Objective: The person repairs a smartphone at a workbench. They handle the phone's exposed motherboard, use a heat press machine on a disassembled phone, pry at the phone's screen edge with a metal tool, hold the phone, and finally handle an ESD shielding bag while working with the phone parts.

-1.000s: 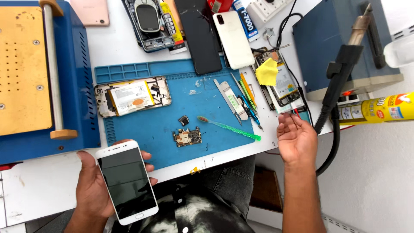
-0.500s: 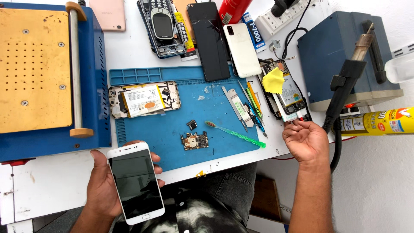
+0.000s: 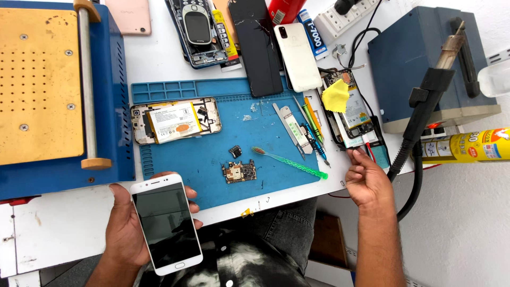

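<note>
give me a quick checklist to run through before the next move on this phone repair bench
1. Left hand has a secure hold on the white phone: ok, fingers wrap both edges, screen up.
2. Right hand is free: ok, nothing in it; fingertips sit by the opened phone with the yellow tab at the table edge.
3. Small circuit board is safe on the blue mat: ok, lying flat, apart from both hands.
4. Green toothbrush within reach: ok, between board and right hand.
5. Hot air handle parked: ok, in its holder; whether it is hot, cannot tell.
6. White phone's screen intact: cannot tell, dark glass.
</note>
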### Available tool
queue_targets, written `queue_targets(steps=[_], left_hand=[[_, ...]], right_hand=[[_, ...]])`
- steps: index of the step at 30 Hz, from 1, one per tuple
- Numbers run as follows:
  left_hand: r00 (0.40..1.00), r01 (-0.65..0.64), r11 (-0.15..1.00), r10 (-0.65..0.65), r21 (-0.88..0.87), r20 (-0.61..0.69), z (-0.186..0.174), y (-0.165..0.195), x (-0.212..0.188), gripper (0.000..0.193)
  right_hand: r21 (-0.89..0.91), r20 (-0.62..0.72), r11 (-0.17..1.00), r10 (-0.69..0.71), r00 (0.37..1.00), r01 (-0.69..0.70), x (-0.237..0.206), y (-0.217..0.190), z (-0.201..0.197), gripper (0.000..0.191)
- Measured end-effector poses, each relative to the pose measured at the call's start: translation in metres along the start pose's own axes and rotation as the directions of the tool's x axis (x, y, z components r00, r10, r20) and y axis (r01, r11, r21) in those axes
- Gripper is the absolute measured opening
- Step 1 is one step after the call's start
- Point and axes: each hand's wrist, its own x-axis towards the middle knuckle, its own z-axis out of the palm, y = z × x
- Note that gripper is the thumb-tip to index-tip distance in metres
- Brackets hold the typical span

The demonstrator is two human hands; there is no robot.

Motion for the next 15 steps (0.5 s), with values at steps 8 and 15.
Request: queue_targets(steps=[8,15], left_hand=[[1.000,-0.007,1.000,0.008,-0.019,0.018,0.002,-0.003,-0.001,0.092],[0.996,-0.015,0.997,0.021,-0.074,0.085,-0.003,-0.003,0.000,0.092]], right_hand=[[-0.086,0.156,0.994,0.075,0.985,-0.062,0.008,-0.005,0.008,0.019],[-0.165,0.137,0.985,-0.021,0.990,0.044,-0.007,0.005,0.029,0.019]])
